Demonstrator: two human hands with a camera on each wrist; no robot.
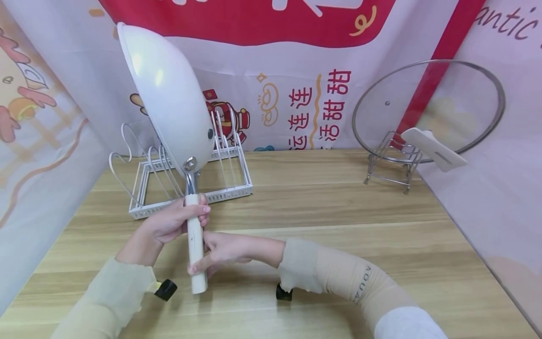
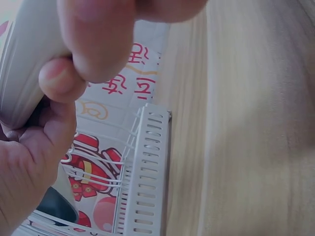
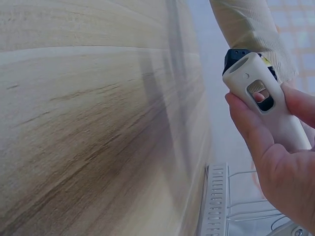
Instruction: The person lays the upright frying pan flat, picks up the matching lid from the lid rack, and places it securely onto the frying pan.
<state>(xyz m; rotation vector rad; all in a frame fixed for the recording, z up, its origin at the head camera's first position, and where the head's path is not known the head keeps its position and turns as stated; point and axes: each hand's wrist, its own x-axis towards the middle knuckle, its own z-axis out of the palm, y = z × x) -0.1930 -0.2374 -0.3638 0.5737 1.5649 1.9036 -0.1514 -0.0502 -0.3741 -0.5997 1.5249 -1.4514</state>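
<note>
A white pan stands tilted on its side in the head view, its bowl over the white wire rack and its handle pointing toward the front. The left hand grips the upper part of the handle near the metal joint. Lower down, the right hand holds the handle near its end. The left wrist view shows the left hand curled round the handle. In the right wrist view, the right hand pinches the slotted handle end. Whether the pan touches the rack is unclear.
At the back right, a glass lid and a white spatula rest on a small metal stand. Printed cloth walls enclose the wooden table at the back and both sides.
</note>
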